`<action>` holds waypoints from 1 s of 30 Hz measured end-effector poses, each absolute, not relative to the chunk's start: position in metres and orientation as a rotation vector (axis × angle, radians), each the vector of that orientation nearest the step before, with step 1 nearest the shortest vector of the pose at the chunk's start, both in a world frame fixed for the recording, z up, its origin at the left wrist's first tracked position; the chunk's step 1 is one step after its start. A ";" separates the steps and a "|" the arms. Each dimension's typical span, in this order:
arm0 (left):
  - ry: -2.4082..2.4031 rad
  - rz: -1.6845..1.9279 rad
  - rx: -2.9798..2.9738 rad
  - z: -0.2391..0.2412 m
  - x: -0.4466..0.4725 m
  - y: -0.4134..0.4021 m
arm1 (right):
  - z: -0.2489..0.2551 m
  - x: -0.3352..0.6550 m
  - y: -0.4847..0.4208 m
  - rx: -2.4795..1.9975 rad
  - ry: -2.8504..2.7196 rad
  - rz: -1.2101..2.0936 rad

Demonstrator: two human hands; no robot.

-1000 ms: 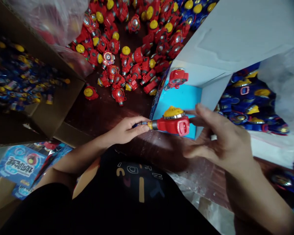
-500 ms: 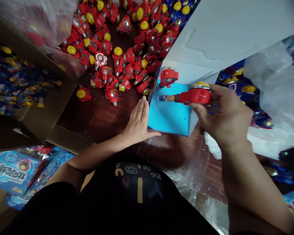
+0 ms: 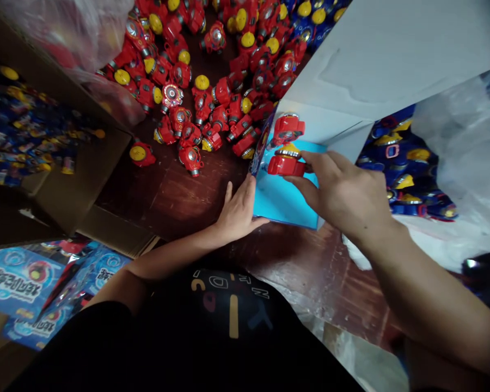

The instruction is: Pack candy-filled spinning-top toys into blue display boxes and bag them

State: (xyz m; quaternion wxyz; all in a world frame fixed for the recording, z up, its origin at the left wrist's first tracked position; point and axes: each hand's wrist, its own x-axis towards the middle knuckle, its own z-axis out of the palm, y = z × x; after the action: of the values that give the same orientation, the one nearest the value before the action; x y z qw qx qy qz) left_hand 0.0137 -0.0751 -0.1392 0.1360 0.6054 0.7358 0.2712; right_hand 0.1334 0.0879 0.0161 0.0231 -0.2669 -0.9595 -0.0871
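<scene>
My right hand [image 3: 343,193] pinches a red toy with a yellow top [image 3: 286,162] and holds it inside an open box with a light-blue inside [image 3: 283,201]. Just behind it, against the box's back wall, sits another red toy [image 3: 288,128]. My left hand [image 3: 237,209] lies flat with its fingers stretched out against the box's left side, resting on the dark wooden table [image 3: 175,196].
A pile of red and yellow toys [image 3: 212,71] covers the table beyond the box. A cardboard carton [image 3: 65,185] with blue toys stands at the left, printed blue boxes [image 3: 20,280] lie lower left, and blue toys in a plastic bag [image 3: 408,163] lie right.
My right hand has lowered the red toy leftward into the box, beside the toy sitting there. My left hand stays flat against the box's side, having let go of the toy a second ago.
</scene>
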 end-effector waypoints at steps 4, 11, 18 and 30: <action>2.115 0.806 1.768 -0.143 0.014 -0.074 | -0.004 0.131 0.105 -0.929 -3.023 -0.122; 2.079 0.848 1.732 -0.142 0.018 -0.074 | -0.005 0.117 0.126 -0.981 -3.121 -0.022; 2.451 1.099 1.660 -0.111 -0.053 -0.136 | 0.008 0.078 0.062 -0.431 -2.890 0.025; 3.092 0.556 0.889 -0.082 -0.307 -0.227 | -0.087 -0.079 0.050 0.418 -3.175 -0.146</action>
State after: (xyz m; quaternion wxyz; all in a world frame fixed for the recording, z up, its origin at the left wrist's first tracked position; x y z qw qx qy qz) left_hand -0.3068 -0.2266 -0.0822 -0.0618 0.2719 0.9452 0.1699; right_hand -0.0791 0.0497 -0.0865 -0.0320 0.1303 -0.9899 -0.0454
